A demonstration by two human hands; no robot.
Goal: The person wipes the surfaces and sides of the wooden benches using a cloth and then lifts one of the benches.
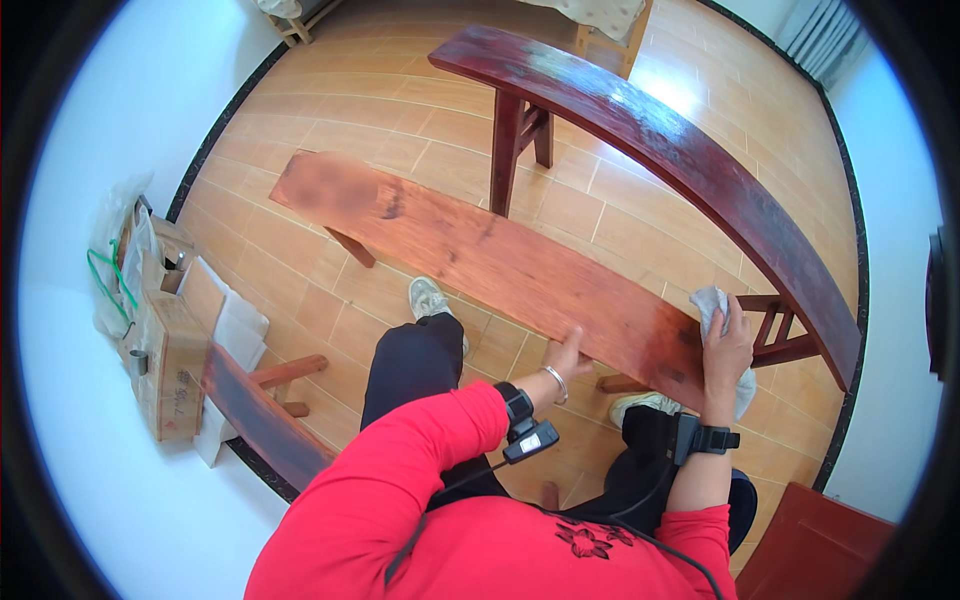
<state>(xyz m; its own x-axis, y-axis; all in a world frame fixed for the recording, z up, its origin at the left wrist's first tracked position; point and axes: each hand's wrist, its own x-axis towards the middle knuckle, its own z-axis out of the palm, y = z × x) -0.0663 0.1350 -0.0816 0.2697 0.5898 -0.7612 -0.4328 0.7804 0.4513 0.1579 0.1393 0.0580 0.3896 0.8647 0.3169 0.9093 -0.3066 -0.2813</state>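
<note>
A long reddish-brown wooden bench (520, 270) stretches across in front of me, its top lighter in the middle and darker at the right end. Near its right part, my left hand (566, 362) grips the near edge, with the thumb on top and the other fingers mostly hidden below. At the bench's right end my right hand (729, 345) is closed on a whitish cloth (708, 302), pressed against the end of the board. Part of the cloth hangs down past the hand on its right.
Beyond stands a dark red, glossy bench (640, 115). Cardboard boxes (172, 365) and plastic bags (125, 260) lean by the left wall, beside another dark bench (265, 410). A red panel (815, 545) is at lower right. My shoes (428, 297) rest on the tiled floor (330, 110).
</note>
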